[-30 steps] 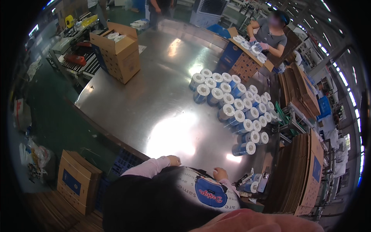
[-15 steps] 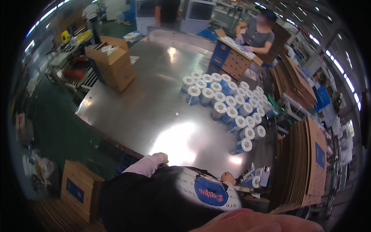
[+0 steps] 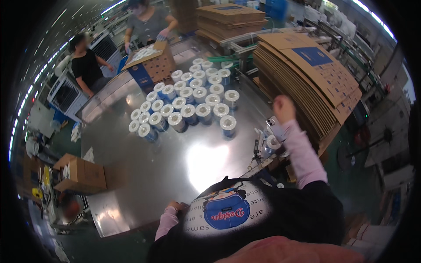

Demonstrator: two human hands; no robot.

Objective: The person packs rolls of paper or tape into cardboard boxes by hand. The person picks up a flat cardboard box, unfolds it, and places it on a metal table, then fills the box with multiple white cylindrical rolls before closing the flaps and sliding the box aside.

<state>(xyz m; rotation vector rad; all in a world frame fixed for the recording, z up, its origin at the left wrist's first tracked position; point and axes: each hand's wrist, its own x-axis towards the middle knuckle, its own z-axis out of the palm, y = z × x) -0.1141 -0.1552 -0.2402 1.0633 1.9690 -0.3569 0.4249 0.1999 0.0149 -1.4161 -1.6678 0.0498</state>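
My right hand (image 3: 284, 108) is stretched out above the right table edge, close to the stack of flat cardboard boxes (image 3: 302, 65). Motion smears its fingers, and nothing shows in them. Just below that wrist, a phone (image 3: 272, 122) and a single white-topped canister (image 3: 272, 142) sit at the table corner. At the near table edge, low by my body, is my left hand (image 3: 176, 205); its fingers are too small and partly hidden to read. Farther in, many blue-and-white canisters (image 3: 188, 110) stand upright in a loose group on the metal table (image 3: 118, 166).
A co-worker (image 3: 149, 24) handles an open carton (image 3: 153, 65) filled with white-topped items at the far end. Another person (image 3: 87, 63) stands at the far left. A second open carton (image 3: 85, 175) rests on the table's left side. More flat cardboard (image 3: 230, 19) is piled behind.
My view has turned to the right. My right hand has gone from beside my body out toward the cardboard stack. My left hand has stayed low by the near table edge.
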